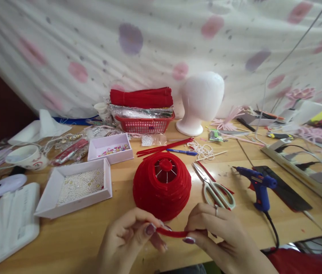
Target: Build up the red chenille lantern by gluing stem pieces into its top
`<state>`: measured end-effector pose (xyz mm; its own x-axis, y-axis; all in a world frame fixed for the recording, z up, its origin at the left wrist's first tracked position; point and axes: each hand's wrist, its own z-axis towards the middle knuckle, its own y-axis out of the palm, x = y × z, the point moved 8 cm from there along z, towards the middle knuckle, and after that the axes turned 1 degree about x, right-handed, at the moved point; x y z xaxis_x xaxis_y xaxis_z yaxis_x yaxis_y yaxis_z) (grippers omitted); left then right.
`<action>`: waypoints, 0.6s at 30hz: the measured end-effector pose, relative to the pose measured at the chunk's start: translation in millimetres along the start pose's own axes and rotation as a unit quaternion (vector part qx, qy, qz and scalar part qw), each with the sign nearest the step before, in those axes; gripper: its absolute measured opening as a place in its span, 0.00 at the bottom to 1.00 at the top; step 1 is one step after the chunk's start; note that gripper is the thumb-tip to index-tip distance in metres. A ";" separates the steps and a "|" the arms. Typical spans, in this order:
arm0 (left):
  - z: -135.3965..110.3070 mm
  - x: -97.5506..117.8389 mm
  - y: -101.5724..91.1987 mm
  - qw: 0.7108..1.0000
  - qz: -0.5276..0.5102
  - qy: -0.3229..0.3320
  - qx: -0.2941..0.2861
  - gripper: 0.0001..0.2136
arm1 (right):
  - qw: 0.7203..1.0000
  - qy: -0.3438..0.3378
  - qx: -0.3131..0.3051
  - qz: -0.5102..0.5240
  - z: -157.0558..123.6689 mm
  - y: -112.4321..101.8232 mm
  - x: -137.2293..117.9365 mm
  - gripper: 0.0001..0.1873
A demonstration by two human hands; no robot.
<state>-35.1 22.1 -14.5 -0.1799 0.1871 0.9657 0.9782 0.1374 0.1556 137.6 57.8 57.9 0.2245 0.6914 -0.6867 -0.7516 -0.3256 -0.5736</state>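
A short red pipe cleaner stretches between my two hands, slightly bowed. My left hand pinches one end between thumb and forefinger. The other end sits between the thumb and fingers of my right hand, which wears a ring. Just beyond my hands stands a round red fuzzy form, with wire spokes around a red disc in its top opening. Scissors with pale handles lie to its right, beside loose red pipe cleaner pieces. More red pipe cleaners and a blue pen lie behind it.
White boxes of pearl beads and gems stand left. A blue glue gun and a power strip with cables are right. Behind are a red basket and a white foam head.
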 end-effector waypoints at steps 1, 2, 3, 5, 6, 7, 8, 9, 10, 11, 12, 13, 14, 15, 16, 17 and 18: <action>0.9 2.8 0.8 1.000 0.003 -0.001 -0.002 0.23 | 1.000 -0.004 0.000 0.002 1.1 -0.2 -1.3 0.03; 1.8 5.5 2.1 1.000 0.004 0.000 -0.002 0.23 | 1.000 -0.009 0.001 0.001 2.1 -0.6 -2.9 0.04; 2.5 7.6 4.0 1.000 0.001 0.003 -0.004 0.22 | 1.000 -0.016 0.003 -0.002 2.8 -1.0 -4.9 0.07; 3.1 10.6 10.0 0.999 -0.023 0.021 -0.016 0.19 | 0.999 -0.032 0.005 -0.003 3.3 -2.0 -9.5 0.09; 3.0 11.3 13.8 0.998 -0.039 0.035 -0.025 0.16 | 0.999 -0.041 0.003 0.001 2.9 -2.0 -11.4 0.08; 2.6 11.1 18.1 0.996 -0.057 0.050 -0.037 0.13 | 0.999 -0.046 0.001 0.006 2.1 -1.8 -12.6 0.06; 2.1 10.0 22.4 0.994 -0.074 0.065 -0.051 0.11 | 0.999 -0.051 -0.003 0.013 0.8 -1.4 -13.3 0.05; 1.4 7.9 26.6 0.991 -0.087 0.078 -0.065 0.10 | 0.998 -0.055 -0.006 0.020 -0.7 -1.0 -13.6 0.05; 0.8 4.9 30.7 0.989 -0.095 0.085 -0.079 0.10 | 0.998 -0.057 -0.010 0.028 -2.3 -0.5 -13.4 0.06; 0.3 1.2 34.6 0.987 -0.100 0.088 -0.093 0.11 | 0.997 -0.060 -0.014 0.035 -3.9 -0.2 -13.3 0.08; -0.2 -2.6 38.4 0.985 -0.102 0.084 -0.108 0.12 | 0.997 -0.063 -0.017 0.046 -5.3 -0.1 -13.4 0.09; -0.6 -6.5 42.1 0.984 -0.104 0.074 -0.123 0.14 | 0.996 -0.065 -0.022 0.057 -6.2 -0.2 -13.8 0.10; -1.0 -10.1 45.4 0.983 -0.107 0.057 -0.139 0.15 | 0.995 -0.066 -0.026 0.066 -6.5 -0.3 -14.2 0.10; -1.4 -12.3 47.9 0.981 -0.112 0.040 -0.153 0.16 | 0.995 -0.060 -0.029 0.071 -6.2 -0.8 -14.0 0.10; -1.5 -12.2 48.7 0.980 -0.115 0.030 -0.162 0.17 | 0.996 -0.053 -0.030 0.072 -5.4 -1.9 -13.7 0.10; -1.2 -9.4 47.5 0.980 -0.111 0.030 -0.165 0.17 | 0.996 -0.046 -0.028 0.070 -4.2 -3.5 -13.5 0.10; 0.0 -3.7 43.5 0.981 -0.096 0.046 -0.161 0.16 | 0.997 -0.038 -0.022 0.062 -2.8 -5.7 -12.8 0.09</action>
<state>8.1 27.4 -11.3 -0.3687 0.0961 0.9246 0.9120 -0.1548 0.3798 140.8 49.0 68.8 0.0824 0.6911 -0.7180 -0.7422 -0.4382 -0.5070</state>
